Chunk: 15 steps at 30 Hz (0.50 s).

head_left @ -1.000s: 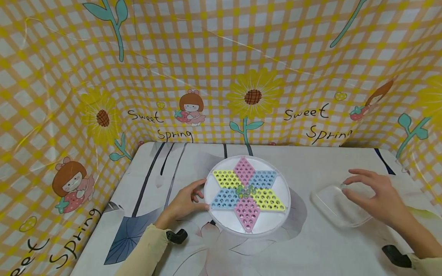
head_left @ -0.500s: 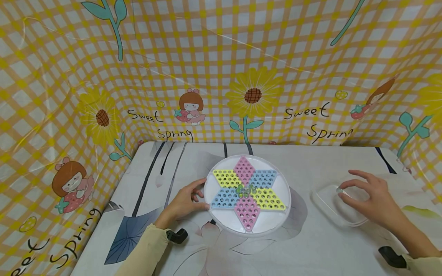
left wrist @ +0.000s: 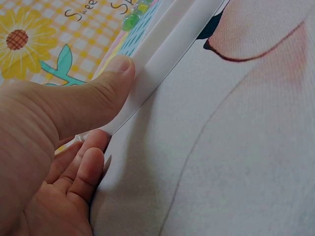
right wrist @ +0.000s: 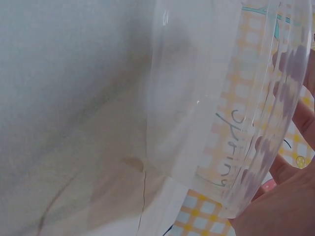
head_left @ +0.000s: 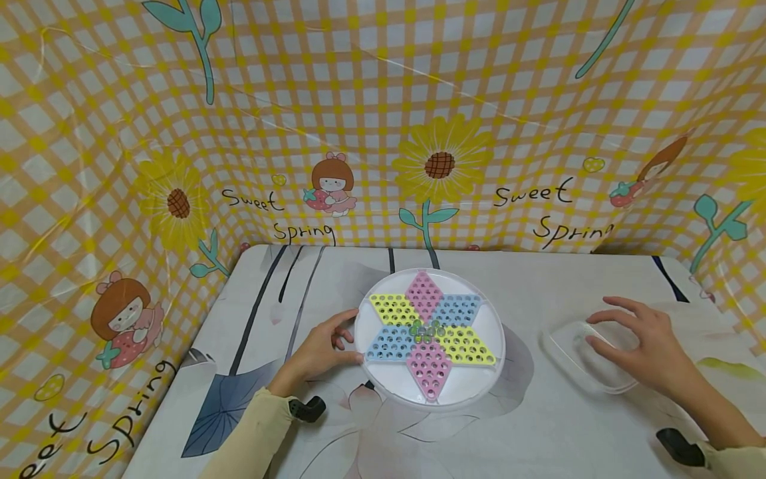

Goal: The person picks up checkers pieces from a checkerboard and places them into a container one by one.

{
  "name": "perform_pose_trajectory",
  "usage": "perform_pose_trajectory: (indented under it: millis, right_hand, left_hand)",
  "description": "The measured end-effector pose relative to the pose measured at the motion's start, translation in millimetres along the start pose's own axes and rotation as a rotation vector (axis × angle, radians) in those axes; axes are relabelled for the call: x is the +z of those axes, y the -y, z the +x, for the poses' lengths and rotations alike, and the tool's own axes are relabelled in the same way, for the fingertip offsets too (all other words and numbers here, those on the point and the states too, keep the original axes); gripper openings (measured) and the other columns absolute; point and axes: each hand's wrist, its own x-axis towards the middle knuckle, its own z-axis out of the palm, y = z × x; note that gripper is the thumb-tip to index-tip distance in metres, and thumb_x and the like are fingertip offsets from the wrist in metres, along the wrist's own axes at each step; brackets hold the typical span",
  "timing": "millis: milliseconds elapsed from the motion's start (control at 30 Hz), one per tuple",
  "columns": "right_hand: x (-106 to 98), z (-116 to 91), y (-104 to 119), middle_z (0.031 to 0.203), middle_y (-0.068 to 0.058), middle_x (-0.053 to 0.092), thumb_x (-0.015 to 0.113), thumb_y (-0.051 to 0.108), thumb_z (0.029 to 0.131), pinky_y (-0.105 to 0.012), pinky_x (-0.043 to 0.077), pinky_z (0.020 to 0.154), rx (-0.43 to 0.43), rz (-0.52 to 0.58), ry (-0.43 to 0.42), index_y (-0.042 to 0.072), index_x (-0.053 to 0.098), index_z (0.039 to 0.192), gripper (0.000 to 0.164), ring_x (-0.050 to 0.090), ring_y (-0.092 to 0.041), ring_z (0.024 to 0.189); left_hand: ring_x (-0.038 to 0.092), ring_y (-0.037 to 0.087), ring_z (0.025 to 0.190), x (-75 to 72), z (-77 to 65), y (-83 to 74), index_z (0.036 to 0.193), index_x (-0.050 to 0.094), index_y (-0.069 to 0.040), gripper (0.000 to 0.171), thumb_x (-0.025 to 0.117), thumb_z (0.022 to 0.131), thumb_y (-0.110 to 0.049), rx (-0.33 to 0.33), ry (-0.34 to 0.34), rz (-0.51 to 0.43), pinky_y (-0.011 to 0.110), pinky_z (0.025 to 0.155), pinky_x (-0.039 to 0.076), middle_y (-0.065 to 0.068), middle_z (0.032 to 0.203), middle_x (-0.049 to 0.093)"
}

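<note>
A round white Chinese checkers board [head_left: 383, 382] with a pink, yellow and blue star lies on the table. Several green and clear glass marbles [head_left: 426, 331] sit grouped at the star's centre. My left hand [head_left: 323, 347] holds the board's left rim; in the left wrist view its thumb [left wrist: 106, 86] lies against the white edge and the other fingers curl below. To the right, my right hand [head_left: 640, 339] hovers over a clear plastic container [head_left: 565, 352]. Its thumb and index finger stand slightly apart, with nothing visible between them. Through the container's wall [right wrist: 177, 98], the fingertips look blurred.
A white cloth with flower prints covers the table [head_left: 383, 439]. A yellow checked curtain [head_left: 371, 100] with sunflowers rises behind and at both sides. Bare cloth lies between the board and the container.
The small clear marble seen between my right thumb and index finger is no longer visible there. The right hand shifted slightly left, then stayed. My left hand has kept its place.
</note>
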Motion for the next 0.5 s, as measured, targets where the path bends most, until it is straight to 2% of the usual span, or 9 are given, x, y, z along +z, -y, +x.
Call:
perform_pose_trajectory:
  millis: [133,267,500]
  right_hand:
    - [-0.3,1.2,0.0,0.140,-0.036,0.046,0.088,0.009,0.080,-0.077,0.003,0.114,-0.009,-0.002,-0.006,0.006,0.066,0.124,0.049,0.033,-0.060,0.126]
    - [-1.8,2.5,1.0,0.138,-0.036,0.049,0.089,0.008,0.078,-0.073,0.004,0.117,-0.026,-0.002,-0.021,0.005,0.062,0.131,0.060,0.037,-0.058,0.124]
    - [-3.1,3.6,2.0,0.137,-0.035,0.051,0.089,0.008,0.079,-0.075,0.005,0.115,-0.018,0.015,-0.012,0.004,0.060,0.135,0.063,0.039,-0.058,0.123]
  left_hand:
    - [0.056,0.021,0.084,-0.5,-0.6,-1.1,0.154,0.046,-0.010,0.089,0.091,0.078,-0.009,0.002,-0.003,-0.011,0.027,0.071,0.047,0.010,0.103,0.064]
    - [0.056,0.022,0.084,-0.8,-0.8,-1.0,0.154,0.045,-0.009,0.089,0.091,0.078,-0.009,0.006,-0.002,-0.016,0.027,0.071,0.046,0.011,0.104,0.064]
    - [0.055,0.018,0.084,-0.8,0.6,1.2,0.155,0.046,-0.014,0.088,0.091,0.079,-0.014,-0.014,0.012,0.002,0.027,0.073,0.048,0.007,0.103,0.064]
